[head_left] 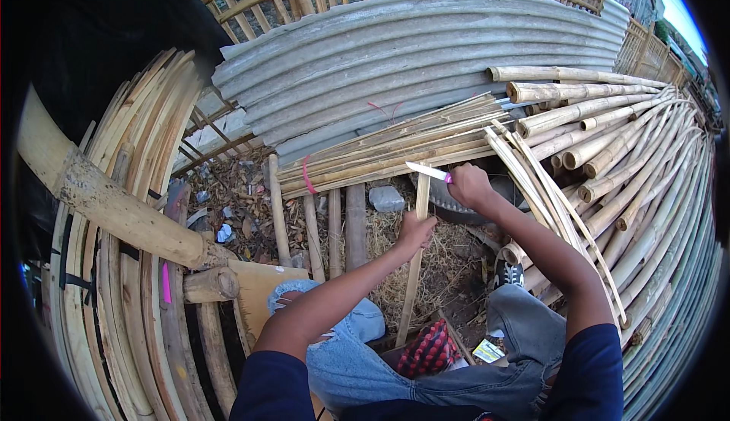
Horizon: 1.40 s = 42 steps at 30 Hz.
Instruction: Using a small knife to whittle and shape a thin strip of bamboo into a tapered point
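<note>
An upright bamboo strip (411, 292) stands between my knees, with my left hand (417, 235) wrapped round its upper part. Its top end rises above that hand. My right hand (469, 186) grips a knife (428, 171) by its pinkish handle, mostly hidden in the fingers. The pale blade points left and lies across the strip's top end; whether it cuts into the wood I cannot tell. Below, the strip's lower end comes down beside a red and black patterned cloth (427, 351).
A tied bundle of split bamboo (380, 147) lies ahead on short poles. Bamboo poles (616, 151) are stacked at right, with loose strips (547, 185) leaning there. A thick bamboo pole (114, 200) crosses at left near long slats (125, 330). Corrugated sheeting (411, 56) stands behind.
</note>
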Motion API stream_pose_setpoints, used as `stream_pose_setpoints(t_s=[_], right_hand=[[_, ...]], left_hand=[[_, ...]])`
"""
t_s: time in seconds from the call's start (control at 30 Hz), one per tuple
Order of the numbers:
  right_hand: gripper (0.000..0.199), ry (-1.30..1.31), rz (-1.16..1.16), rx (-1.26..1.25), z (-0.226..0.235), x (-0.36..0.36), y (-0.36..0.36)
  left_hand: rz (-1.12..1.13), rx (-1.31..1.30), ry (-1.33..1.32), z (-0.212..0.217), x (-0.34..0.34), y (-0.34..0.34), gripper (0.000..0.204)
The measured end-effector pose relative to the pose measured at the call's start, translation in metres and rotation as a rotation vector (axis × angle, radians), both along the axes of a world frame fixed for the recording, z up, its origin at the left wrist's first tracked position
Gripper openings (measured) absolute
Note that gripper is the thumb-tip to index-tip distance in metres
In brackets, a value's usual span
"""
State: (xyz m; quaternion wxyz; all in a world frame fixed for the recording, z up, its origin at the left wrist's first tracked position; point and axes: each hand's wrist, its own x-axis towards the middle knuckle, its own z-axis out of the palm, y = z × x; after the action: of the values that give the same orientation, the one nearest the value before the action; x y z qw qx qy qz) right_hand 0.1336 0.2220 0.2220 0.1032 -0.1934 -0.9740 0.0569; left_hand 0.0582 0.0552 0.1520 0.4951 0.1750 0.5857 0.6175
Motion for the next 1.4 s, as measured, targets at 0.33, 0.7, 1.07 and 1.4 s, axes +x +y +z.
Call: stream_pose_setpoints(t_s=[0.33, 0.7, 1.07, 1.4], right_hand=[[0.026, 0.038, -0.167, -0.127, -0.02, 0.007, 0.024], [0.024, -0.137, 0.197, -0.151, -0.014, 0.018, 0.001], [0.025, -0.128, 0.134, -0.09, -0.007, 0.006, -0.014], [0.027, -0.007, -0.091, -0.11, -0.009, -0.021, -0.004]], left_hand=[[-0.054, 0.063, -0.073, -0.002, 0.0, -0.002, 0.016], [-0.113, 0.062, -0.229, -0.005, -0.011, -0.001, 0.017], [-0.135, 0.068, -0.195, -0.004, -0.011, 0.0, 0.018], [-0.051, 0.086, -0.14, 0.008, -0.033, 0.015, 0.016]])
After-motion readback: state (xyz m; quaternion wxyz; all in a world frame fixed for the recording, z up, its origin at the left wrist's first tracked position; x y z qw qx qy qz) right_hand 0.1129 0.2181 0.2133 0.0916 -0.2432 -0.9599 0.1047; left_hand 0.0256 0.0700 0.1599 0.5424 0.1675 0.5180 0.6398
